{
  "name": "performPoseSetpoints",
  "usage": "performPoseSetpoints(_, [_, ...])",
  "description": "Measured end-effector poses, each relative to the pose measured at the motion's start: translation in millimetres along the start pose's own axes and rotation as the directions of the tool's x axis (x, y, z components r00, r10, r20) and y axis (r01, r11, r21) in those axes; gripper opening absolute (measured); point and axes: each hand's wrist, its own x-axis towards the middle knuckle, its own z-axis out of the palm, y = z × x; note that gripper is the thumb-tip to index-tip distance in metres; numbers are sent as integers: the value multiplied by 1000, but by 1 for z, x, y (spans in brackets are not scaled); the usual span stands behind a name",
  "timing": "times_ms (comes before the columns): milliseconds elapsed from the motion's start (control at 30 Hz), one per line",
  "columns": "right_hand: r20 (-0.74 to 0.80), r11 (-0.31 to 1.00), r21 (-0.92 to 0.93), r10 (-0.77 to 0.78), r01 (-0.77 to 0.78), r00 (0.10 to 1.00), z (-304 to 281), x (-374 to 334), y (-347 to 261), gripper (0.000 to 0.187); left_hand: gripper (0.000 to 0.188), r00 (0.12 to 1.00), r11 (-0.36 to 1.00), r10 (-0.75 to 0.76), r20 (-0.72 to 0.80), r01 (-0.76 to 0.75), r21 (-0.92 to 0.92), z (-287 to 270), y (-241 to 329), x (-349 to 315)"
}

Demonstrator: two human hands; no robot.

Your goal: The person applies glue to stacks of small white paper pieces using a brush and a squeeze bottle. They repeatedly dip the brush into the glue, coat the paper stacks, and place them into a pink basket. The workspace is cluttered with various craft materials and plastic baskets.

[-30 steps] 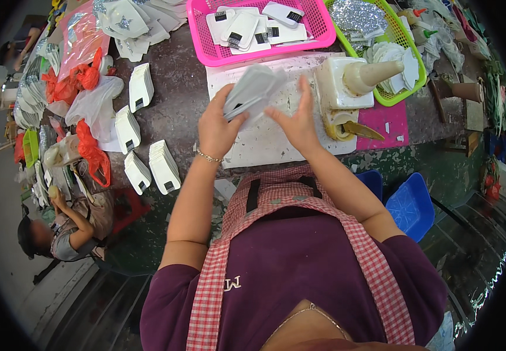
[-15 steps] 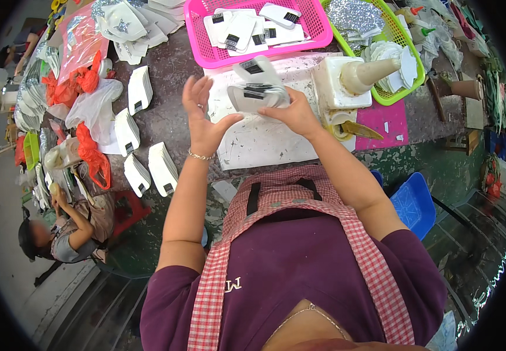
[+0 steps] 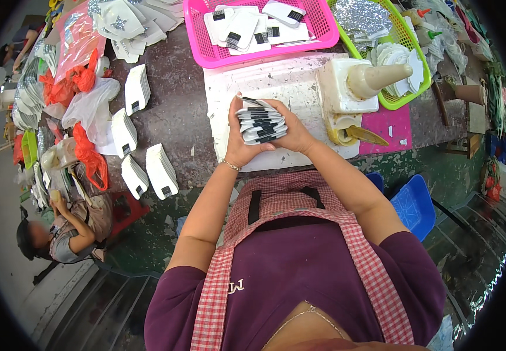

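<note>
Both of my hands grip a stack of flat white pieces with black labels (image 3: 260,124) above the white paper on the table. My left hand (image 3: 238,143) closes round the stack's left side, and my right hand (image 3: 295,133) holds its right side. The labelled edges face me, lined up one over another. Beyond my hands stands a pink basket (image 3: 259,59) with more white labelled pieces (image 3: 243,29) lying loosely in it. To the left, several fanned stacks of similar white pieces (image 3: 160,171) rest on the dark table.
Right of my hands stand a white bottle with a cone nozzle (image 3: 346,88) and a dirty yellowish brush-like tool (image 3: 367,134). A green basket (image 3: 421,85) holds silver and white pieces. Plastic bags (image 3: 92,105) lie at left. Another person (image 3: 74,228) sits lower left; a blue bin (image 3: 415,205) is lower right.
My left hand, open and apart before, has moved right and closed on the stack. The loosely spread pieces in my right hand are now gathered upright between both hands, slightly lower.
</note>
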Motion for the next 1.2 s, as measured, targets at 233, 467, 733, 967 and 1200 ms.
performPoseSetpoints(233, [-70,974,-156,-175,162,982,2,3,27,94,156,992,988,-99,76,106,-110,-2,9,6])
performPoseSetpoints(467, [-86,825,-519,-311,224,946,-14,1,13,105,149,990,968,-137,-38,126,-215,10,17,-7])
performPoseSetpoints(733, [-64,1000,-10,-8,7,998,4,-6,8,93,135,1000,984,10,-16,-13,-180,24,0,-14])
performPoseSetpoints(967, [-85,989,35,-140,143,987,7,-12,22,68,117,1000,998,6,17,-5,-57,25,-3,-10])
performPoseSetpoints(1200, [-127,990,-115,-93,78,988,12,-14,28,59,91,996,983,-85,12,82,161,21,-3,-9])
